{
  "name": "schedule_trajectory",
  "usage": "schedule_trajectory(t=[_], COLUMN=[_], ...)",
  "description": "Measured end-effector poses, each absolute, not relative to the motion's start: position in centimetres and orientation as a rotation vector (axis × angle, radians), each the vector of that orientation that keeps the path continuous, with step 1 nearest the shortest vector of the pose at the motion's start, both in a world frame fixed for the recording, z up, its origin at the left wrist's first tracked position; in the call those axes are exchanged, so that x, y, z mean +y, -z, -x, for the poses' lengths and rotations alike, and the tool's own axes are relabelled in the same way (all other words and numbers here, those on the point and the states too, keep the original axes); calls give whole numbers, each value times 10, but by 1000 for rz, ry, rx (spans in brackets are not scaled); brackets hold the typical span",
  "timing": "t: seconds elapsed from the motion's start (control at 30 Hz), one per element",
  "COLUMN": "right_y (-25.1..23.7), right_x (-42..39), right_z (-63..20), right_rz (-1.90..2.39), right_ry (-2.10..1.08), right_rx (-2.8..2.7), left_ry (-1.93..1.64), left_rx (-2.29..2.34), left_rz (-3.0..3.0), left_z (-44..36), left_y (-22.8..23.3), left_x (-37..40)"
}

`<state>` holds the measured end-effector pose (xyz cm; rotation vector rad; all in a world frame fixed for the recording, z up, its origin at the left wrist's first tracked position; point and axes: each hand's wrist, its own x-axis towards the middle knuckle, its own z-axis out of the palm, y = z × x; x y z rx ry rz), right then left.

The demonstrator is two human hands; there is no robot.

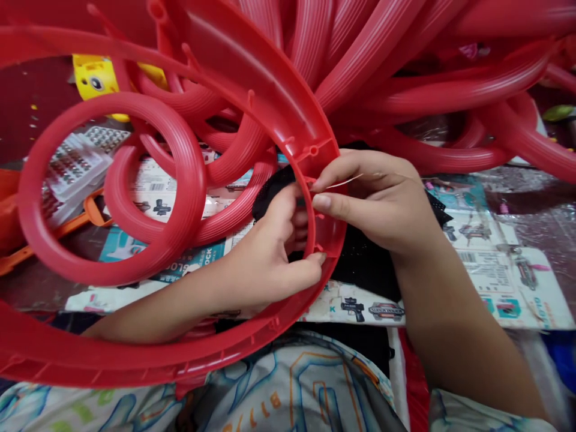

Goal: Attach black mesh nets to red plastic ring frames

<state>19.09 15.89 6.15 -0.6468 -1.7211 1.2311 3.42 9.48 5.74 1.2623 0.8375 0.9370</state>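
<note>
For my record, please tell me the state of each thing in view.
Hoop, held, hollow side showing
Left hand, gripping hoop
Right hand, fingertips close together
Strand, between thumb and forefinger
Rings, piled, overlapping
Cloth, partly covered
Cardboard, flat, partly covered
Toy, partly hidden
Box, partly hidden

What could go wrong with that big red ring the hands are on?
The thin strand looks very fine beside the fingertips of the right hand, so it might slip away or snap if tugged. The big red ring is wide and seems steadied mostly by the left hand, so it could twist. If it swings, it might knock the smaller ribbed ring beside it.
</note>
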Motion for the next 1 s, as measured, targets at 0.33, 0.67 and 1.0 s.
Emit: schedule_trajectory(t=[0.33,0.67,1.0], right_y=[-62,-55,-63], right_x=[160,160,162], right_z=[-187,-187,-196], right_rz=[685,643,609], right_ry=[-1194,-918,-850], right_rx=[-1749,-1817,-1955], left_ry=[-1091,-1069,-838], left_rx=[827,1108,1160], left_rz=[-1147,-1405,-1551], left_z=[-30,-33,-27], left_y=[-56,-45,-38], left_x=[109,105,104])
